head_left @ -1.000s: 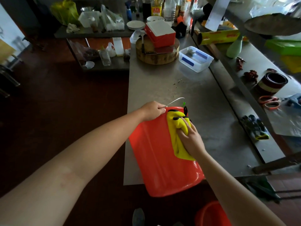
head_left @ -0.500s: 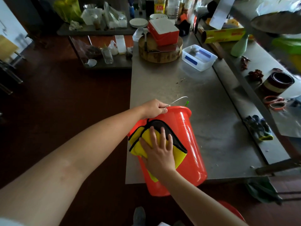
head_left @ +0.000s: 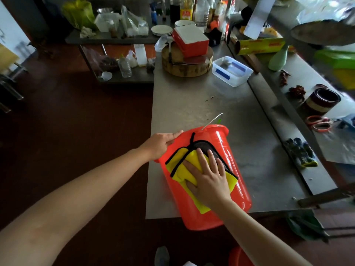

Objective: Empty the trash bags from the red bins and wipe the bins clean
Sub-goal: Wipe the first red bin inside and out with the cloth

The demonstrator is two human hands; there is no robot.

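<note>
A red bin [head_left: 238,181] lies on its side at the near left corner of the steel table [head_left: 192,104]. Its rim points away from me and its base hangs over the front edge. A wire handle [head_left: 212,121] sticks up from the rim. My left hand [head_left: 163,144] holds the rim on its left side. My right hand [head_left: 209,179] lies flat with spread fingers on a yellow cloth with black trim [head_left: 180,167], pressing it against the bin's upturned side. A second red bin [head_left: 240,256] shows partly on the floor below.
At the table's far end stand a wooden chopping block [head_left: 187,68] carrying a red box [head_left: 192,40], and a clear plastic container [head_left: 231,71]. Gloves [head_left: 300,152], scissors [head_left: 318,122] and a tin [head_left: 322,100] lie on the right counter. Dark floor spreads to the left.
My right hand has opened flat and slid the cloth from the bin's right side near the rim across to the middle of its side. My left hand shifted left along the rim, away from the handle.
</note>
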